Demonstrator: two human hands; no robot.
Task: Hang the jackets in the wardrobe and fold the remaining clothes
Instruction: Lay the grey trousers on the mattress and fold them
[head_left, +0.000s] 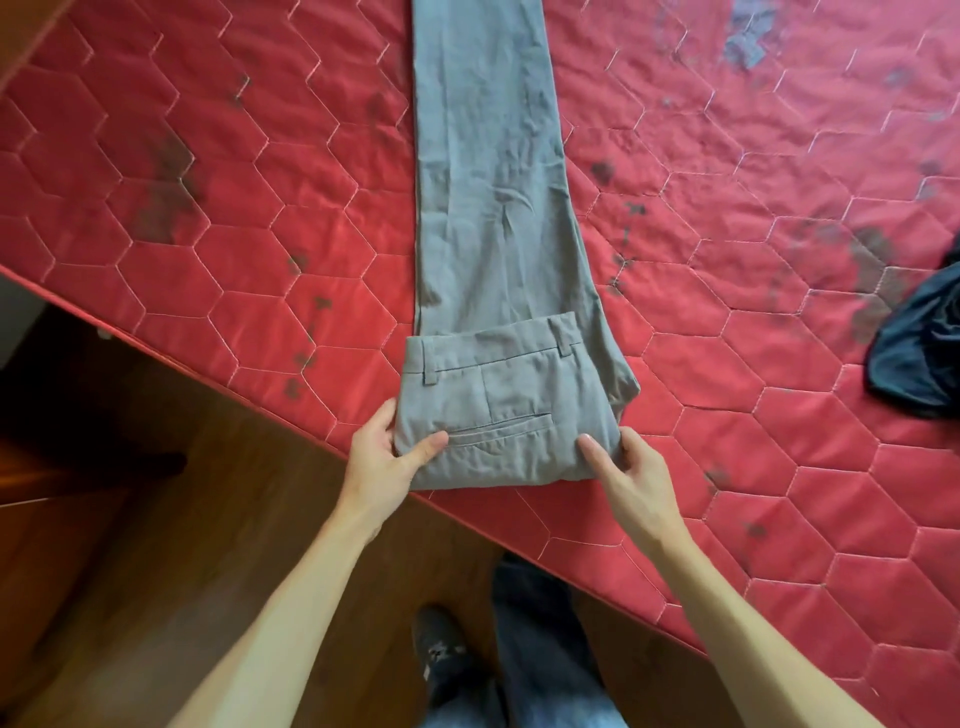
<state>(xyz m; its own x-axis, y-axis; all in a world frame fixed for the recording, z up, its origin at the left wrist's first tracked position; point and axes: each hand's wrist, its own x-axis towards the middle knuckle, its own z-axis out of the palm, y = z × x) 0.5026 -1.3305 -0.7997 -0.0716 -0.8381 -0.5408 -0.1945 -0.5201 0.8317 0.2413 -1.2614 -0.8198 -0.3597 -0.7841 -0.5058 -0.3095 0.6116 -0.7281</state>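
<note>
Grey cloth is pinched by the fingers (434, 446) of the left hand (387, 457) and right hand (626, 467), clamped on the folded waist of the trousers (493, 234) at the near edge of the red quilted bed (779, 364); the legs stretch toward its far edge.

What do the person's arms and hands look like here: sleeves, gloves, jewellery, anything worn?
Both forearms are bare right to the bottom edge of the head view, with no sleeves in sight. The left hand and right hand carry no gloves, and no rings, watch or wristbands are visible. Fingernails look short and unpainted. No tattoos or markings show on either arm.
</note>
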